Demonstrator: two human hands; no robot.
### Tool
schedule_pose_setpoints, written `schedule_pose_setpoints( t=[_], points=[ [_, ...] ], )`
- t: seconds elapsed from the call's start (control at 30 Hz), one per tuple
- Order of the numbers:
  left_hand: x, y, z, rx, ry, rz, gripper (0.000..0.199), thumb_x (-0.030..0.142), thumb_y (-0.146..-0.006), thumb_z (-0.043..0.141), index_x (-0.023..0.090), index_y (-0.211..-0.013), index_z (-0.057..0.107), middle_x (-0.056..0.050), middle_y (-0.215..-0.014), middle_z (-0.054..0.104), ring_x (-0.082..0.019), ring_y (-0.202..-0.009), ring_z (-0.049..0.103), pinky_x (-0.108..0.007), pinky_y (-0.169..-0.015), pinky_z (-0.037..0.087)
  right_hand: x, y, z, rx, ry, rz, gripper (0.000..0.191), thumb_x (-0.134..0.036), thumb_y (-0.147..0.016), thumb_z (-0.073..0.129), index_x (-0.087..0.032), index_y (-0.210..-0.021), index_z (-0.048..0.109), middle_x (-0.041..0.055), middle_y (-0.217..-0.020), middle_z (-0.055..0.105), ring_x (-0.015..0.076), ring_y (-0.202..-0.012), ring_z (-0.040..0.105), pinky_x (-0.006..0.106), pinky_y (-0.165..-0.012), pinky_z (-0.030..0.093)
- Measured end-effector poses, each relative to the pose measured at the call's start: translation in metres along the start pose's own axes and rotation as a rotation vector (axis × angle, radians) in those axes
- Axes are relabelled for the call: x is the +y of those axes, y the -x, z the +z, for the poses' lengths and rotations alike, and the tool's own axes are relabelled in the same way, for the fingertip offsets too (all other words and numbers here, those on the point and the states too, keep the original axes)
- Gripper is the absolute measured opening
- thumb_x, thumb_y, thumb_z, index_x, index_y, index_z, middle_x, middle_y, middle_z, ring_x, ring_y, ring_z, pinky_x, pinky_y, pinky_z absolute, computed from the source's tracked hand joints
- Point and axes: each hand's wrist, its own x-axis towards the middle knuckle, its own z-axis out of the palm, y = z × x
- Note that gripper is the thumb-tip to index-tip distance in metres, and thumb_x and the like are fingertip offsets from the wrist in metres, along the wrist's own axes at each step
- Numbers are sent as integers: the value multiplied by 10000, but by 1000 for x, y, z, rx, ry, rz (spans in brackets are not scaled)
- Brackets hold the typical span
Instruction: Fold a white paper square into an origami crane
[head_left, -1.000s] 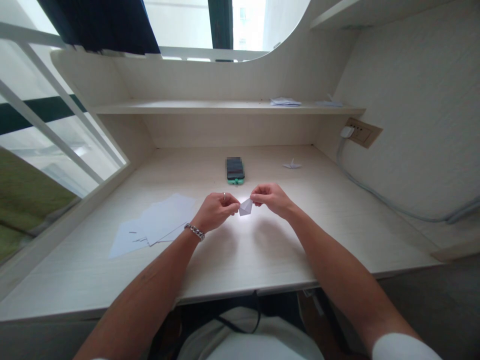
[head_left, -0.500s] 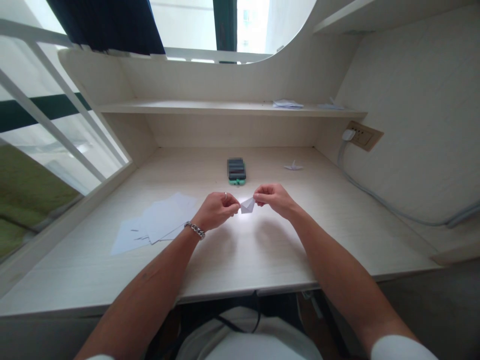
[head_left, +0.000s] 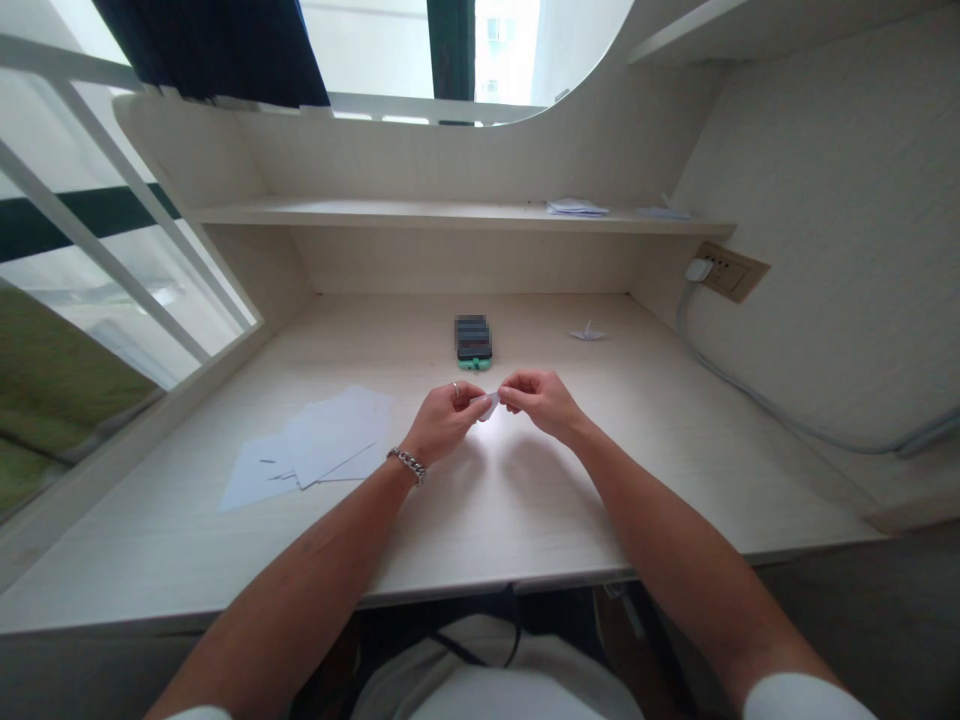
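A small folded piece of white paper [head_left: 487, 408] is held just above the desk between my two hands. My left hand [head_left: 446, 415], with a ring and a chain bracelet, pinches its left part and covers much of it. At its right corner, the fingertips of my right hand [head_left: 541, 400] are closed on the paper. Beyond the hands lies a phone [head_left: 474, 342] with a green lower edge. Farther right on the desk rests a folded paper crane [head_left: 587, 332].
Loose white sheets [head_left: 315, 440] with dark lines lie on the left of the desk [head_left: 675, 480]. Folded papers [head_left: 576, 207] sit on the shelf [head_left: 420, 214]. A grey cable [head_left: 757, 395] runs from the wall socket [head_left: 731, 271] along the right wall.
My left hand has moved right and slightly up, closer to my right hand. It now covers more of the folded paper. My right hand has shifted slightly left.
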Motion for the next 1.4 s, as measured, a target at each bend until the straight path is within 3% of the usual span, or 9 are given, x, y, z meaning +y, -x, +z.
schedule_pose_setpoints(
  t=[0.2, 0.37, 0.57, 0.8, 1.0, 1.13, 1.4],
  points=[
    [1, 2, -3, -25, -330, 61, 247, 372, -797, 617, 148, -755, 711, -23, -642, 662, -127, -589, 543, -225, -539, 379, -6, 5, 3, -106, 286, -78, 138, -261, -759, 609, -149, -747, 690, 15, -676, 656, 123, -633, 560, 242, -596, 410],
    [0, 1, -9, -17, -243, 29, 212, 349, -753, 656, 147, -714, 707, -22, -616, 653, -122, -566, 534, -226, -532, 379, -7, 5, -12, -142, 366, -47, 129, -208, -723, 585, -155, -716, 703, 4, -636, 648, 116, -604, 542, 231, -566, 383],
    [-2, -2, -12, 41, 5, -36, 200, 336, -708, 703, 136, -703, 687, -25, -591, 646, -116, -533, 548, -230, -521, 411, -1, 0, -29, -59, 100, 23, 142, -265, -709, 627, -137, -712, 689, 35, -641, 662, 134, -579, 573, 262, -569, 444],
    [2, 0, -4, 36, 104, -75, 244, 365, -695, 737, 127, -712, 687, -46, -629, 673, -131, -576, 594, -244, -556, 466, -2, 3, -2, -144, -67, 18, 260, -397, -727, 707, -141, -771, 688, 32, -658, 664, 135, -601, 598, 270, -581, 481],
    [1, 1, -3, -35, 118, -65, 244, 352, -721, 735, 115, -778, 730, -62, -662, 698, -136, -605, 616, -252, -587, 481, -7, 2, 5, 33, -224, 109, 276, -416, -679, 737, -153, -743, 679, 20, -665, 666, 128, -606, 605, 243, -552, 474],
    [1, 2, -1, -39, 224, -45, 253, 244, -650, 783, 118, -862, 727, -75, -792, 738, -153, -693, 660, -272, -667, 514, -6, 1, 9, 110, -207, 102, 282, -436, -719, 707, -163, -780, 672, 13, -655, 654, 128, -594, 604, 228, -515, 467],
    [3, 1, 2, 63, 239, -49, 326, 228, -685, 748, 101, -979, 691, -73, -754, 740, -167, -681, 682, -289, -666, 543, 0, 1, 14, -44, -146, 32, 260, -358, -776, 643, -161, -937, 696, 35, -784, 696, 126, -641, 629, 236, -557, 507]
  ],
)
